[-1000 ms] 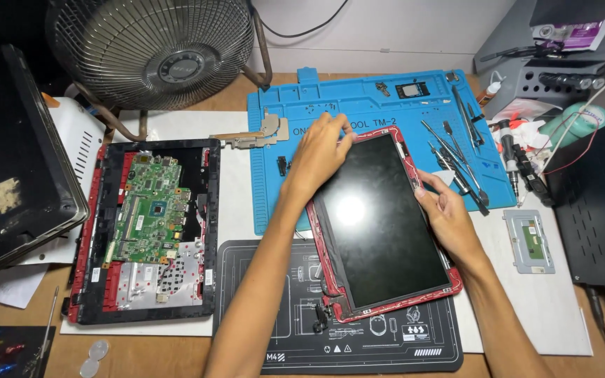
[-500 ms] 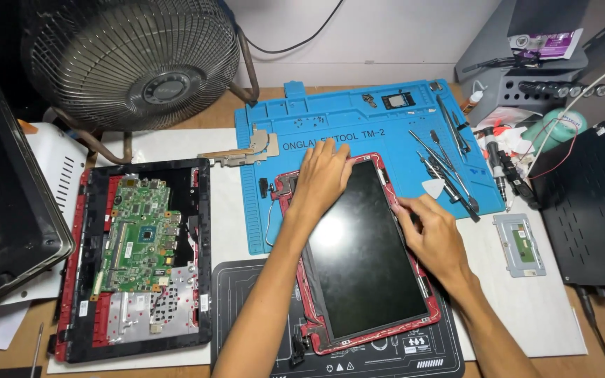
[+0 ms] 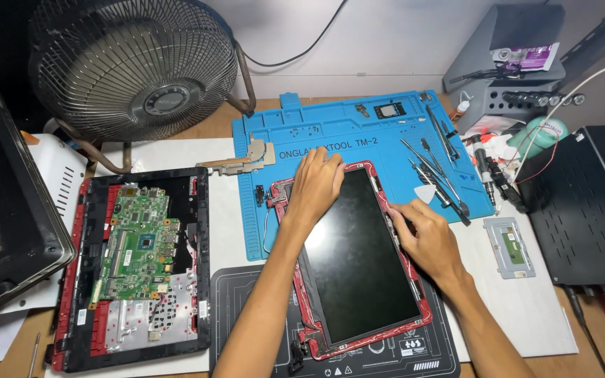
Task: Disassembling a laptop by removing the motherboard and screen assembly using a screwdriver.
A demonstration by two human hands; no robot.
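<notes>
A laptop screen panel [image 3: 362, 259] in a red frame lies face up across a blue work mat [image 3: 344, 133] and a black mat [image 3: 246, 308]. My left hand [image 3: 314, 183] rests flat on the panel's top left corner, fingers on the red frame. My right hand [image 3: 427, 236] presses its fingertips on the panel's right edge. Neither hand lifts anything.
An opened red laptop base with a green circuit board [image 3: 138, 245] lies at left. A metal hinge [image 3: 243, 159], tweezers and tools [image 3: 439, 175], a touchpad part [image 3: 509, 246], a fan [image 3: 134, 63], a black device [image 3: 586, 203] and a dark lid [image 3: 1, 210] surround the mats.
The view has shifted, so the panel sits more central. My left hand stays at the top left corner; my right hand has slid a little up the right edge.
</notes>
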